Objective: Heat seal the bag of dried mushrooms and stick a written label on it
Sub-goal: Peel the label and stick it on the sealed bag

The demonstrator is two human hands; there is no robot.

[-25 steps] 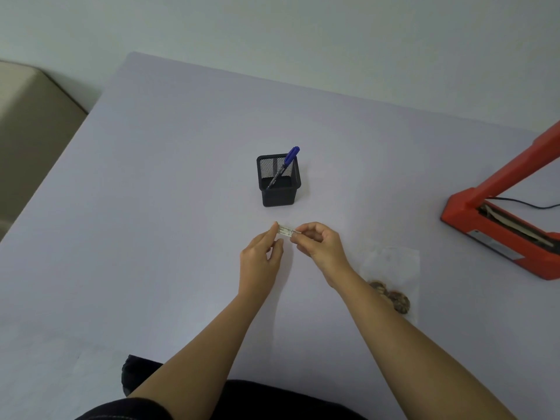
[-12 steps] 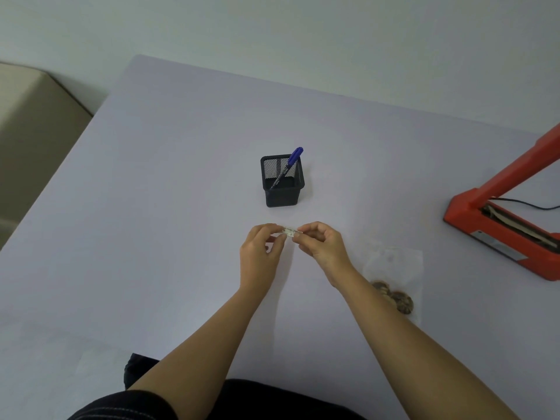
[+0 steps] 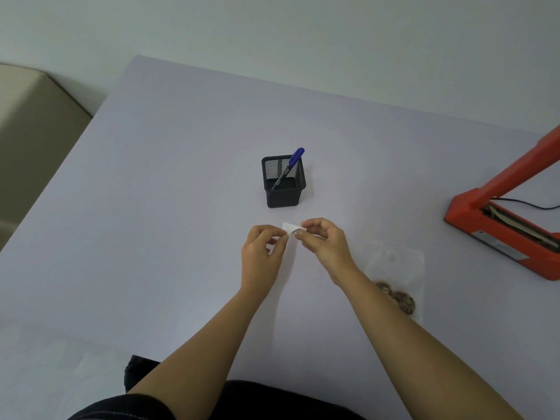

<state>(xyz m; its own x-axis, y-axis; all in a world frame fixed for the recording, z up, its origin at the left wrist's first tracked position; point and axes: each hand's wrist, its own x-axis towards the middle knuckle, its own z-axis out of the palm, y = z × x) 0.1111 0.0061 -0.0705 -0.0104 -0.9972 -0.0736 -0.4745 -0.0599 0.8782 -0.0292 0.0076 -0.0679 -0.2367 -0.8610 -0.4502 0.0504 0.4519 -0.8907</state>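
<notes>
A small white label with writing on it is pinched between my left hand and my right hand, a little above the table's middle. One corner of the label curls up near my left fingertips. The clear plastic bag lies flat to the right of my right forearm, with a few brown dried mushrooms at its near end. The red heat sealer sits at the right edge with its arm raised.
A black mesh pen holder stands just beyond my hands, with a blue marker leaning in it. A black cable runs from the sealer. A beige seat lies past the pale lilac table's left edge.
My hands have stayed in the same place. The label has twisted between my fingertips and now shows more of its white face, with one end peeling apart.
</notes>
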